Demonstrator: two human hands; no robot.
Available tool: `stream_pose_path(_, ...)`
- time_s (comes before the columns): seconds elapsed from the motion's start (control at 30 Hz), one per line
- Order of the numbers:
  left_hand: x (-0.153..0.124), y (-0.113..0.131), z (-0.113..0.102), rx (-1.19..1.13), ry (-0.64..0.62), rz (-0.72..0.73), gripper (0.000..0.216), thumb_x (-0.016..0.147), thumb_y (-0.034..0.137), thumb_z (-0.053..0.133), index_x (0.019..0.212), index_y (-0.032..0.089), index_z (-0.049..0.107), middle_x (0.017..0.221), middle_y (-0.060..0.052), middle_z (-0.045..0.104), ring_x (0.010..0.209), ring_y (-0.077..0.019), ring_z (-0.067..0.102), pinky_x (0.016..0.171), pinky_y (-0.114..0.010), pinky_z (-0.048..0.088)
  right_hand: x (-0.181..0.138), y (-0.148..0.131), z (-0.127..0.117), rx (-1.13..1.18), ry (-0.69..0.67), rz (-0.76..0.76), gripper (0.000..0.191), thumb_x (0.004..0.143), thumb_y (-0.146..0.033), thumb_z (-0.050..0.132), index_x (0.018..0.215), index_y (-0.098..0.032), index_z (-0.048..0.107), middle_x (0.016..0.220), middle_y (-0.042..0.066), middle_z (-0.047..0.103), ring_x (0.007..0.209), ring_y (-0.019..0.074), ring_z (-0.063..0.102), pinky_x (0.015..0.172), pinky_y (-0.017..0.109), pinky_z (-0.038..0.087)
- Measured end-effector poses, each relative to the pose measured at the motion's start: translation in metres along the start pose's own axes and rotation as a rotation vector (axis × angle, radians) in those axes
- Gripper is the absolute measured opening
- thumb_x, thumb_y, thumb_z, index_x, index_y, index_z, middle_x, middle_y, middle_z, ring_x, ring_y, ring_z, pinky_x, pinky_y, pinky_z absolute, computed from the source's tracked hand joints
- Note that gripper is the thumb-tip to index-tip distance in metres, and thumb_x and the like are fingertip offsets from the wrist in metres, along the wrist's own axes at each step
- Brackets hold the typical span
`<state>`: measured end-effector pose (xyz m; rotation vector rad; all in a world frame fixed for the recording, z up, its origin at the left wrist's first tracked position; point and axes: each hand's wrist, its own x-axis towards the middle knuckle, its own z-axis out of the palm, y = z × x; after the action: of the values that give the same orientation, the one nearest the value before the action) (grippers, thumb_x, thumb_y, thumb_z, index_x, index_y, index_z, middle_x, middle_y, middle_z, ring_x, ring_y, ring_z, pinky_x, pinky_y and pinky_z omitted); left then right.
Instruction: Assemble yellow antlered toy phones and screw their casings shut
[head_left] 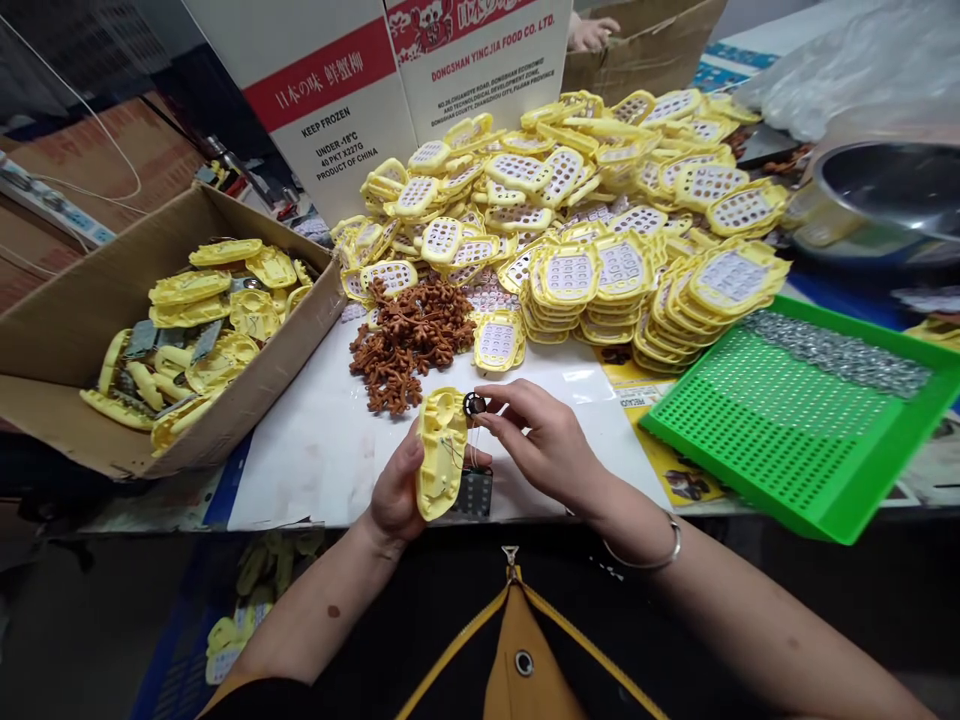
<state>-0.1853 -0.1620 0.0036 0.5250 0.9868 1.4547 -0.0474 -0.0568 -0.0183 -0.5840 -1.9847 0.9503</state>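
My left hand (397,490) grips a yellow plastic shell (441,452), held upright with its hollow inside facing me. A small circuit board (474,492) hangs from it by thin wires. My right hand (541,440) pinches a small round black speaker (474,404) at the shell's top edge. Just beyond my hands lies a heap of brown rubber pieces (409,340). Behind that spreads a large pile of yellow keypad fronts (585,210), some in neat stacks.
A cardboard box (97,300) at the left holds assembled yellow shells. A green perforated tray (795,420) with small metal parts sits at the right. White cartons (375,90) stand at the back, a metal bowl (885,190) at far right. Another person's hand (592,32) shows at the top.
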Motion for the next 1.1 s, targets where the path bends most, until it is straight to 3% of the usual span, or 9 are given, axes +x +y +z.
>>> stream_pose_path(0.1, -0.001, 0.001, 0.000, -0.047, -0.027, -0.010, 0.058, 0.065, 0.053, 0.072, 0.108, 0.016, 0.061, 0.117, -0.016, 0.066, 0.096, -0.0352, 0.067, 0.086, -0.047, 0.049, 0.000, 0.002, -0.001, 0.089, 0.033, 0.016, 0.018, 0.089, -0.024, 0.056, 0.105, -0.023, 0.065, 0.088, 0.005, 0.059, 0.079, 0.0159, 0.061, 0.070, 0.031, 0.054)
stream_pose_path(0.23, 0.000, 0.000, 0.001, -0.142, -0.065, -0.134, 0.059, 0.068, 0.058, 0.068, 0.107, 0.014, 0.064, 0.107, -0.016, 0.070, 0.096, -0.0360, 0.066, 0.084, -0.047, 0.050, -0.003, 0.000, 0.000, 0.051, 0.169, -0.125, 0.022, 0.088, -0.018, 0.058, 0.106, -0.027, 0.067, 0.097, 0.006, 0.056, 0.094, 0.0180, 0.060, 0.079, 0.034, 0.055)
stream_pose_path(0.33, 0.001, -0.003, 0.003, -0.177, -0.042, -0.151, 0.050, 0.071, 0.054, 0.067, 0.103, 0.016, 0.065, 0.095, -0.011, 0.072, 0.097, -0.0326, 0.066, 0.085, -0.043, 0.050, -0.004, -0.003, 0.004, 0.018, 0.195, -0.199, 0.022, 0.086, -0.018, 0.061, 0.104, -0.028, 0.068, 0.100, 0.006, 0.057, 0.096, 0.0186, 0.060, 0.081, 0.036, 0.054)
stream_pose_path(0.5, 0.000, -0.009, 0.002, -0.158, 0.001, -0.095, 0.038, 0.069, 0.043, 0.072, 0.097, 0.018, 0.068, 0.091, -0.005, 0.072, 0.093, -0.0259, 0.067, 0.090, -0.037, 0.048, -0.004, -0.004, 0.012, 0.010, 0.235, -0.145, 0.021, 0.086, -0.019, 0.061, 0.104, -0.027, 0.068, 0.100, 0.007, 0.058, 0.095, 0.0200, 0.061, 0.082, 0.040, 0.053)
stream_pose_path(0.63, 0.000, -0.009, 0.002, -0.170, -0.025, -0.112, 0.041, 0.065, 0.046, 0.074, 0.094, 0.017, 0.070, 0.085, -0.006, 0.073, 0.086, -0.0256, 0.067, 0.086, -0.037, 0.049, -0.004, -0.004, 0.013, 0.097, 0.205, -0.138, 0.021, 0.085, -0.016, 0.062, 0.102, -0.027, 0.069, 0.096, 0.005, 0.059, 0.092, 0.0175, 0.061, 0.079, 0.036, 0.054)
stream_pose_path(0.83, 0.001, -0.011, 0.005, -0.159, 0.051, -0.067, 0.039, 0.063, 0.045, 0.076, 0.093, 0.019, 0.070, 0.086, -0.004, 0.071, 0.076, -0.0198, 0.065, 0.074, -0.031, 0.050, -0.006, -0.005, 0.012, 0.173, 0.229, -0.102, 0.020, 0.084, -0.016, 0.065, 0.100, -0.027, 0.069, 0.094, 0.004, 0.058, 0.091, 0.0157, 0.060, 0.078, 0.032, 0.054)
stream_pose_path(0.97, 0.000, -0.011, 0.006, -0.131, -0.013, -0.060, 0.034, 0.062, 0.041, 0.078, 0.088, 0.021, 0.069, 0.084, -0.002, 0.070, 0.071, -0.0157, 0.063, 0.068, -0.025, 0.048, -0.006, -0.003, 0.011, 0.013, 0.204, -0.168, 0.017, 0.085, -0.020, 0.063, 0.100, -0.027, 0.069, 0.096, 0.005, 0.060, 0.091, 0.0180, 0.061, 0.077, 0.036, 0.053)
stream_pose_path(1.1, 0.003, -0.008, 0.002, -0.057, -0.072, -0.061, 0.030, 0.067, 0.041, 0.074, 0.087, 0.020, 0.068, 0.078, -0.003, 0.069, 0.074, -0.0195, 0.065, 0.072, -0.029, 0.049, -0.007, -0.005, 0.009, -0.242, 0.198, -0.266, 0.017, 0.087, -0.021, 0.060, 0.102, -0.025, 0.067, 0.100, 0.008, 0.063, 0.093, 0.0213, 0.060, 0.079, 0.041, 0.050)
